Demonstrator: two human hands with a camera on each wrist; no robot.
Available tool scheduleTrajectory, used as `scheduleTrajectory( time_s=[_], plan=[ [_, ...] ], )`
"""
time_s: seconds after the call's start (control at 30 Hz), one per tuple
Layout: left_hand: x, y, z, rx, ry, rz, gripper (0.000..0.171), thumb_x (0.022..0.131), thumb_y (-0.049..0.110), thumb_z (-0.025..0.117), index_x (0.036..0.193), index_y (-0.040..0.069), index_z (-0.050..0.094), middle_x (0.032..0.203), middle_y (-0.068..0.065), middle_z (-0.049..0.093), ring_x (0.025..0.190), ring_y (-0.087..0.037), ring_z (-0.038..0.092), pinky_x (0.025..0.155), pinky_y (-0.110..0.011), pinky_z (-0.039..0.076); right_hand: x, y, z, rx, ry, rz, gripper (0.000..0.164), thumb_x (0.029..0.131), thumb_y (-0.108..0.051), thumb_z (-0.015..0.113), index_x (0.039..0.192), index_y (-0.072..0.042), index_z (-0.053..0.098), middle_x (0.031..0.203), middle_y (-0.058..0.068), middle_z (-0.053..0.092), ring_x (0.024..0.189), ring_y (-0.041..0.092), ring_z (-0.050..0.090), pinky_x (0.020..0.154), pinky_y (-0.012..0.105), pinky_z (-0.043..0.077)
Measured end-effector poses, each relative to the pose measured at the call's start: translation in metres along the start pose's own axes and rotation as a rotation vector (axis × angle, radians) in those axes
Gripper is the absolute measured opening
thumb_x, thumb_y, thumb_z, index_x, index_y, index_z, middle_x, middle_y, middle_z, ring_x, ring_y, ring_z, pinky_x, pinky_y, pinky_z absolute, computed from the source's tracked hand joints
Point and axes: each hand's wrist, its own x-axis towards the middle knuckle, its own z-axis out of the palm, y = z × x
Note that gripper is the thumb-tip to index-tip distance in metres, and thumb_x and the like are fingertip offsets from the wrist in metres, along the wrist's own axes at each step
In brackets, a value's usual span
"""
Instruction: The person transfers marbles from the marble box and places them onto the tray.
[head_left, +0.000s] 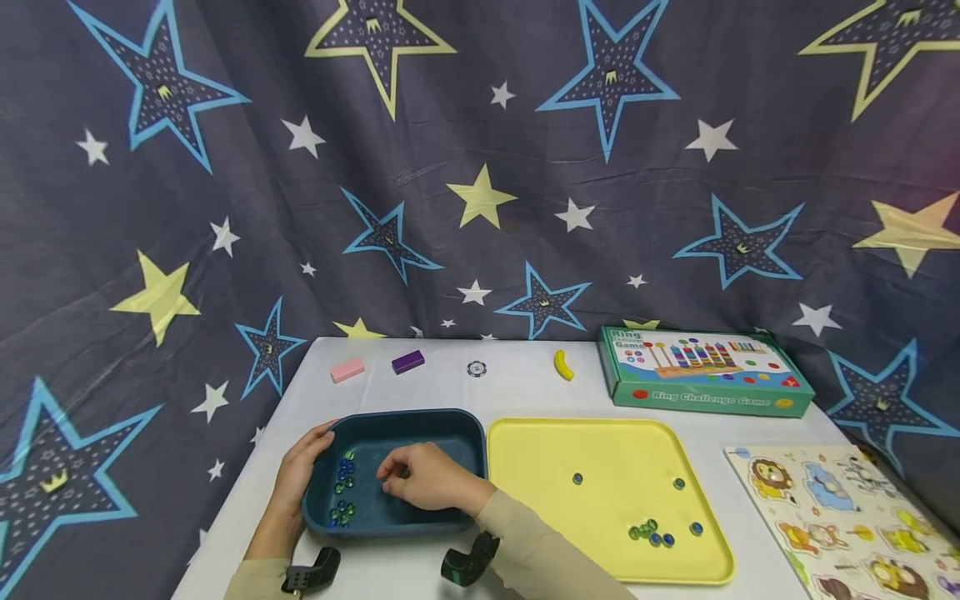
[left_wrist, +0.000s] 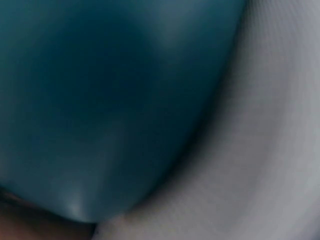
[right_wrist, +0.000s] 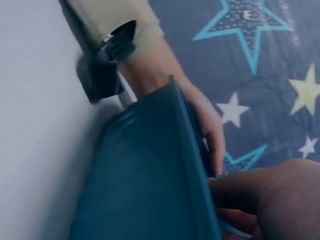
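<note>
A dark blue bin (head_left: pixel 405 421) stands on the table with several green and blue glass marbles (head_left: pixel 346 472) gathered along its left side. My left hand (head_left: pixel 298 471) holds the bin's left end, fingers at the upper left corner. Inside the bin's outline, my right hand (head_left: pixel 429 477) hovers over the floor with bent fingers, thumb near the forefinger, right of the marbles. I cannot tell whether a marble sits between those fingertips. The left wrist view is filled by the bin's outer wall (left_wrist: pixel 115 125), blurred. In the right wrist view the bin's wall (right_wrist: pixel 145 165) hides much.
A yellow tray (head_left: pixel 555 533) adjoins the bin on the right, with several marbles (head_left: pixel 642 530) on it. Behind lie a pink block (head_left: pixel 347 370), a purple block (head_left: pixel 408 362), a poker chip (head_left: pixel 476 368) and a toy banana (head_left: pixel 563 365). A game box (head_left: pixel 705 375) and an animal puzzle board (head_left: pixel 832 517) stand right.
</note>
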Motion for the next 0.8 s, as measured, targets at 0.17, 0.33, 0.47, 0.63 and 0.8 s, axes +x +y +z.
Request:
scheduleTrajectory(
  time_s=[0.17,0.33,0.47,0.63,0.8],
  plan=[
    [-0.001,-0.001,0.001,-0.016,0.004,-0.010,0.041,0.095,0.025,0.045,0.130,0.004,0.044,0.121,-0.004,0.053,0.109,-0.019,0.047,0.087,-0.027,0.041,0.010,-0.002,0.014,-0.080,-0.109,0.020,0.023,0.084,-0.022,0.064,0.104,-0.011,0.065,0.079,-0.014,0.061,0.070,-0.005,0.052,0.065,0.015,0.043],
    [0.005,-0.009,-0.003,-0.017,0.009,-0.012,0.040,0.095,0.026,0.045,0.130,0.005,0.045,0.122,-0.005,0.052,0.110,-0.020,0.047,0.088,-0.027,0.041,0.019,-0.002,0.026,-0.058,-0.135,0.036,0.023,0.082,-0.019,0.065,0.103,-0.010,0.066,0.075,-0.014,0.060,0.067,-0.005,0.052,0.063,0.014,0.043],
    [0.012,-0.018,-0.008,-0.006,0.011,-0.016,0.041,0.095,0.029,0.045,0.130,0.008,0.046,0.123,-0.003,0.052,0.111,-0.019,0.047,0.087,-0.027,0.042,0.024,-0.004,0.031,-0.025,-0.160,0.047,0.020,0.082,-0.013,0.065,0.100,-0.008,0.067,0.072,-0.014,0.061,0.065,-0.005,0.053,0.063,0.013,0.042],
    [0.016,-0.021,-0.009,0.008,0.009,0.004,0.043,0.094,0.032,0.046,0.130,0.008,0.045,0.123,0.000,0.052,0.112,-0.018,0.045,0.088,-0.026,0.040,0.029,-0.009,0.036,-0.036,-0.195,0.043,0.016,0.081,-0.010,0.065,0.097,-0.010,0.069,0.072,-0.013,0.063,0.065,-0.007,0.054,0.065,0.012,0.042],
    [0.016,-0.018,-0.008,-0.004,0.003,0.025,0.043,0.095,0.031,0.046,0.130,0.006,0.045,0.121,0.001,0.053,0.111,-0.016,0.046,0.088,-0.025,0.039,0.032,-0.012,0.038,-0.124,-0.255,-0.007,0.013,0.083,-0.013,0.064,0.095,-0.016,0.071,0.079,-0.014,0.066,0.071,-0.010,0.055,0.070,0.010,0.041]
  ],
)
